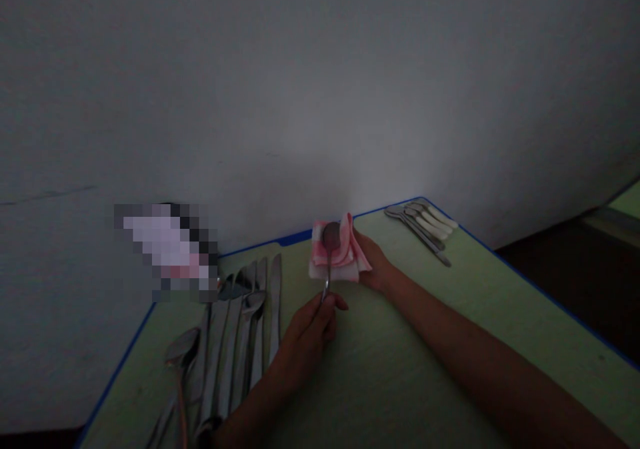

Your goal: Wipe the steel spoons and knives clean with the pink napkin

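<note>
A metal spoon (329,262) is pinched by its handle in my left hand (315,325), its bowl pointing away from me. Behind the bowl, a folded pink and white checked cloth (345,265) is gripped by my right hand (373,262). The bowl rests against or just in front of the cloth; which one I cannot tell. Most of my right fingers are hidden by the cloth. Left of my left hand, several knives and spoons (233,342) lie in a loose row on the green table (400,355).
At the table's far right corner lies a smaller group of spoons (413,225), some with white handles. A pixelated object (170,245) sits at the far left edge. A pale wall (320,89) rises directly behind the blue table rim (295,237).
</note>
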